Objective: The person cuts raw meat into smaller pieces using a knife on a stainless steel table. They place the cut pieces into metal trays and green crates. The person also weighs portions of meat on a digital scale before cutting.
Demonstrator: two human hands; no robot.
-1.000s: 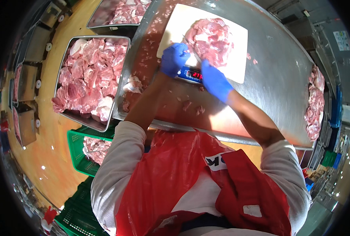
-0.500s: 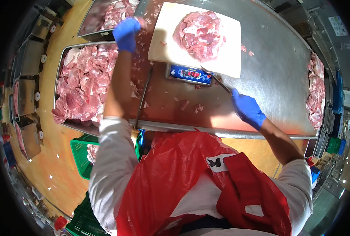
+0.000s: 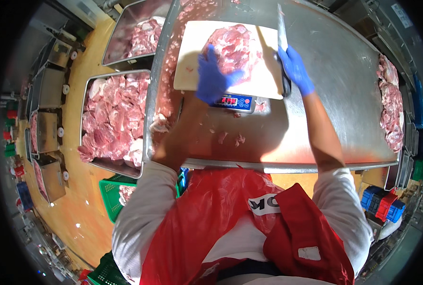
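A mound of raw pink meat lies on a white cutting board, which rests on a blue scale with a lit red display. My left hand, in a blue glove, is over the near left side of the meat with its fingers spread. Whether it presses on the meat I cannot tell. At the board's right edge my gloved right hand is closed on a knife, its blade pointing away from me. A dark, handle-like part shows beside the palm.
Left of the steel table stand a metal bin full of meat and another bin behind it. More meat lines the table's right end. Scraps dot the near surface. A green crate sits below at left.
My left hand has come from beside the far bin to the meat, its fingers now spread. My right hand has moved away from me, and the knife has swung from pointing at the scale to pointing away.
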